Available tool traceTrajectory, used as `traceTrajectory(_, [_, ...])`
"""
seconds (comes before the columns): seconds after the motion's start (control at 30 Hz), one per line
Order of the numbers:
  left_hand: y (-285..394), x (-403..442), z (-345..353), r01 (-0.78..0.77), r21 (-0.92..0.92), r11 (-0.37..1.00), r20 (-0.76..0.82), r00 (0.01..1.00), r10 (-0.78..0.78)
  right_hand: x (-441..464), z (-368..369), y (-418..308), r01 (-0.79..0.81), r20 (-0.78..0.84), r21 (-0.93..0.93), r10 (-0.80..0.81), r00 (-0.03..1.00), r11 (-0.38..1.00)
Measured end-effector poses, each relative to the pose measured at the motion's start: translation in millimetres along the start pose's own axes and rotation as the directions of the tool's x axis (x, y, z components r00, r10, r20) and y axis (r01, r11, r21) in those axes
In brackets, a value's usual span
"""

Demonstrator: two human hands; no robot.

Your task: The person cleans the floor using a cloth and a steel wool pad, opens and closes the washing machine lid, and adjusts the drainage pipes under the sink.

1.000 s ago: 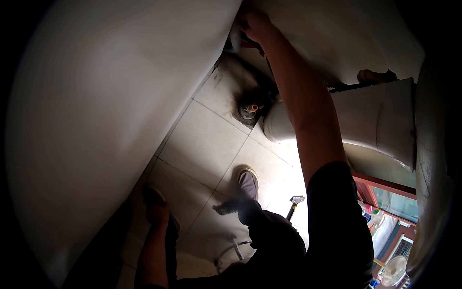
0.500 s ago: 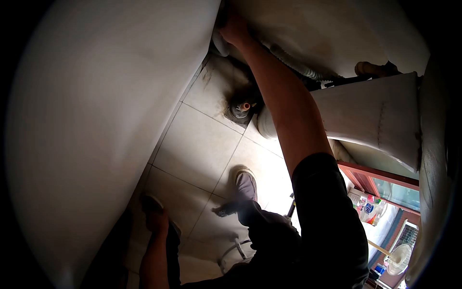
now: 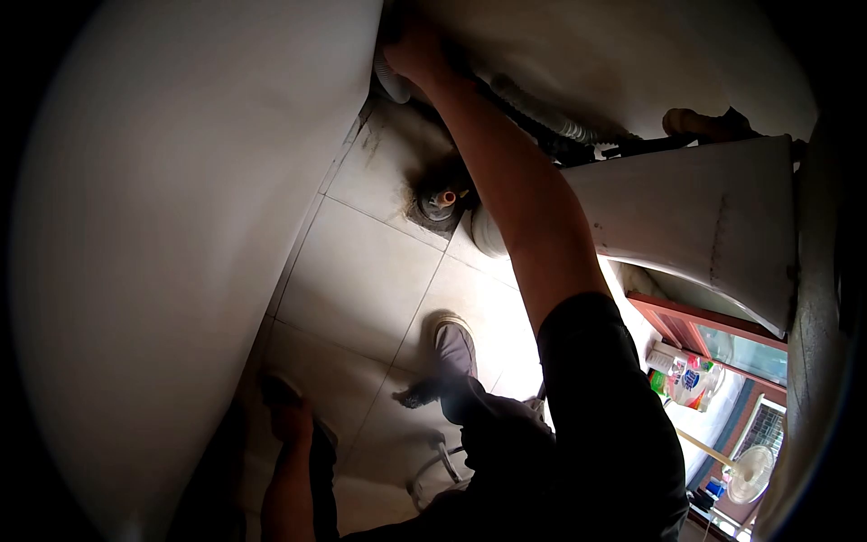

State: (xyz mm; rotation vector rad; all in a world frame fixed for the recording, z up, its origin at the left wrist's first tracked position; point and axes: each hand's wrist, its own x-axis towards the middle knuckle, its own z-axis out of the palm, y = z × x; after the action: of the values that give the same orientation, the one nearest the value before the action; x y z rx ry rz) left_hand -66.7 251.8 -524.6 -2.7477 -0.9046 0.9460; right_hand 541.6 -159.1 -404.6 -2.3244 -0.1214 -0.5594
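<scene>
My right hand (image 3: pixel 414 54) reaches up into the dark corner, by a grey corrugated hose (image 3: pixel 390 79); its fingers are in shadow, and what they hold is hidden. Low on the left, my left hand (image 3: pixel 291 420) hangs beside my leg near my shoe (image 3: pixel 281 392), its fingers too dark to make out. Below my right forearm, a drain fitting with an orange-rimmed pipe end (image 3: pixel 446 199) rises from the tiled floor (image 3: pixel 357 271). A second ribbed hose (image 3: pixel 542 113) runs along the wall behind my forearm.
A large pale panel (image 3: pixel 190 199) fills the left side. To the right stands a white pedestal-like fixture (image 3: pixel 686 212), with a brownish pipe (image 3: pixel 700 125) above it. Beyond it are a red frame (image 3: pixel 668 316), a printed package (image 3: pixel 695 384) and a white round object on a stick (image 3: pixel 750 474).
My right hand and forearm have shifted left in view along with the surroundings. More of the ribbed hose and the printed package now shows. My left hand stays near my shoe.
</scene>
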Motion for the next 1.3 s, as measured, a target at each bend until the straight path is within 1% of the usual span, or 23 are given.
traceTrajectory(0.1, [5.8,-5.7,-13.9,0.035,-0.004,0.999,0.040,0.999,-0.035,0.3,9.7,3.0,-0.013,-0.009,0.079,0.014,1.000,0.997])
traceTrajectory(0.17, [6.1,-4.4,-13.1,0.062,0.005,0.998,0.055,0.997,-0.063,10.2,31.5,28.9,0.075,-0.133,-0.048,-0.081,0.988,0.996])
traceTrajectory(0.23, [-1.2,-3.2,-3.9,0.037,0.005,0.999,0.011,0.999,-0.037,7.7,7.2,-12.2,0.113,-0.147,0.016,-0.110,0.983,0.993])
traceTrajectory(0.3, [-4.0,-6.3,-3.5,0.035,0.000,0.999,0.044,0.998,-0.035,2.7,-11.9,-43.3,-0.063,-0.107,0.226,0.089,0.990,0.972])
traceTrajectory(0.4, [-25.8,13.3,31.6,-0.005,-0.008,1.000,0.006,1.000,0.005,30.8,38.9,7.3,-0.169,-0.175,0.365,0.246,0.953,0.915])
traceTrajectory(0.43, [-31.2,10.2,50.2,-0.038,-0.012,0.999,-0.057,0.998,0.037,16.3,-7.0,-48.2,-0.400,0.188,0.776,0.426,0.885,0.488])
traceTrajectory(0.5, [-19.2,1.5,25.0,-0.027,-0.047,0.999,0.011,1.000,0.028,6.3,-17.4,-51.1,-0.299,0.049,0.317,0.299,0.953,0.900])
traceTrajectory(0.53, [-4.9,5.7,4.6,-0.009,-0.083,0.997,0.052,0.999,0.013,6.9,-19.5,-46.4,-0.281,0.038,0.322,0.284,0.958,0.904])
traceTrajectory(0.6, [4.7,-2.8,-19.4,0.033,-0.078,0.996,0.070,0.997,-0.027,-8.2,-20.0,-42.2,0.162,-0.134,0.038,-0.156,0.979,0.986])
traceTrajectory(0.63, [3.9,-8.3,-22.9,0.065,-0.064,0.996,0.104,0.993,-0.058,-16.8,-24.8,-45.5,-0.009,-0.060,0.135,0.017,0.998,0.991])
traceTrajectory(0.73, [-11.6,-1.7,3.8,-0.005,-0.070,0.998,0.055,0.998,0.009,-42.7,-26.0,-9.7,0.091,-0.166,-0.107,-0.108,0.980,0.990])
traceTrajectory(0.77, [-13.8,3.8,16.5,0.000,-0.062,0.998,0.060,0.998,0.003,-52.7,-33.7,1.2,-0.179,-0.064,0.237,0.199,0.978,0.955])
traceTrajectory(0.8, [-18.3,9.9,31.1,-0.046,-0.017,0.999,0.035,0.998,0.047,-62.0,-39.0,6.7,-0.444,0.134,0.514,0.443,0.886,0.734])
traceTrajectory(0.83, [-25.9,14.2,36.9,-0.095,0.033,0.995,0.011,0.995,0.094,-83.2,-49.4,-3.1,-0.406,0.106,0.651,0.453,0.885,0.641])
traceTrajectory(0.9, [-26.5,12.6,27.3,-0.072,0.023,0.997,0.057,0.996,0.070,-141.1,-75.8,-15.8,-0.387,0.053,0.388,0.399,0.915,0.837])
traceTrajectory(1.0, [-6.8,3.6,7.5,-0.043,-0.012,0.999,0.056,0.997,0.044,-268.1,-88.8,-19.9,-0.420,0.176,0.141,0.394,0.902,0.897])
traceTrajectory(1.03, [-5.4,-0.5,1.6,-0.036,-0.024,0.999,0.011,0.999,0.036,-309.3,-94.1,-35.4,-0.534,0.283,0.052,0.500,0.819,0.844])
traceTrajectory(1.1, [-2.7,1.4,-9.7,0.014,0.007,1.000,0.160,0.987,-0.014,-402.7,-96.6,-41.1,-0.499,0.555,-0.009,0.419,0.718,0.867])
traceTrajectory(1.13, [-7.0,-3.3,-9.2,0.022,0.028,0.999,0.175,0.984,-0.026,-444.0,-100.5,-50.1,-0.477,0.701,-0.097,0.401,0.590,0.873])
traceTrajectory(1.17, [-3.9,-2.1,-8.9,0.024,0.040,0.999,0.127,0.991,-0.029,-473.5,-105.2,-59.4,-0.409,0.886,-0.186,0.332,0.324,0.893])
traceTrajectory(1.23, [-0.8,1.8,-3.1,0.026,0.041,0.999,0.073,0.997,-0.029,-532.2,-103.2,-72.8,0.142,0.976,0.004,-0.035,0.216,0.990])
traceTrajectory(1.27, [-5.5,3.9,6.7,0.040,0.058,0.998,0.072,0.996,-0.044,-546.5,-99.3,-82.8,0.405,0.979,0.135,-0.186,0.087,0.904])
traceTrajectory(1.3, [-6.5,7.3,13.4,0.051,0.066,0.996,0.068,0.996,-0.056,-561.7,-94.9,-87.4,0.413,0.980,0.130,-0.181,0.086,0.901])
